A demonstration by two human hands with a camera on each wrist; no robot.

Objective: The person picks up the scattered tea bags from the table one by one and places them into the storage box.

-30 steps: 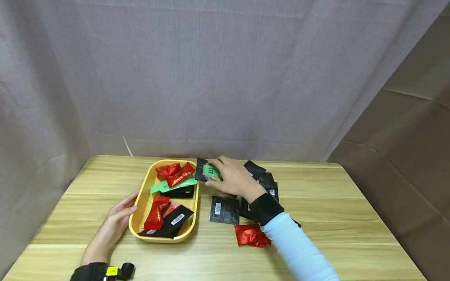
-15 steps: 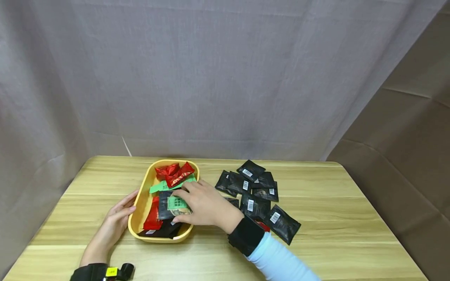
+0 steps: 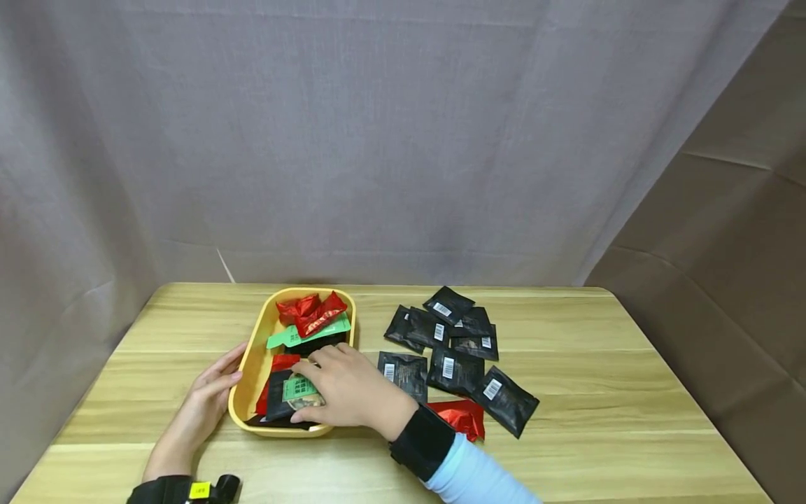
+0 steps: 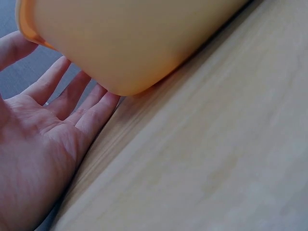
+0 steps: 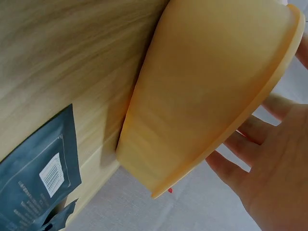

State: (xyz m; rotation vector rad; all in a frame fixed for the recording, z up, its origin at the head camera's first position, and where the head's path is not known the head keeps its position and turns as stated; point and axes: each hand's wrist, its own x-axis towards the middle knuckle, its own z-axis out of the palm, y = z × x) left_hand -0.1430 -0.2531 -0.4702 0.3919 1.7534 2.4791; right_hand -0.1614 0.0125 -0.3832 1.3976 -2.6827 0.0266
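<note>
A yellow plastic bin (image 3: 252,364) stands at the left of the wooden table. My left hand (image 3: 201,399) rests against its left side, fingers fairly straight; in the left wrist view the fingertips touch the wall near its base. Inside the bin's near half, my right hand (image 3: 352,392) holds a black sachet (image 3: 277,397) with a green label between thumb and fingers. Beneath it a red foil packet (image 3: 285,361) and another black sachet partly show. Toward the far end of the bin lie red foil packets (image 3: 322,313) and a green strip-like packet (image 3: 292,337). In the right wrist view, the bin wall hides the held sachet.
Right of the bin, several black sachets (image 3: 456,371) with white barcode labels lie loosely grouped, some overlapping. A red foil packet (image 3: 462,418) sits by my right wrist. Grey cloth (image 3: 403,140) hangs behind the table's far edge.
My right hand has carried the green-labelled black sachet leftward from above the table into the bin, then lower toward its near end. The left hand has stayed at the bin's side.
</note>
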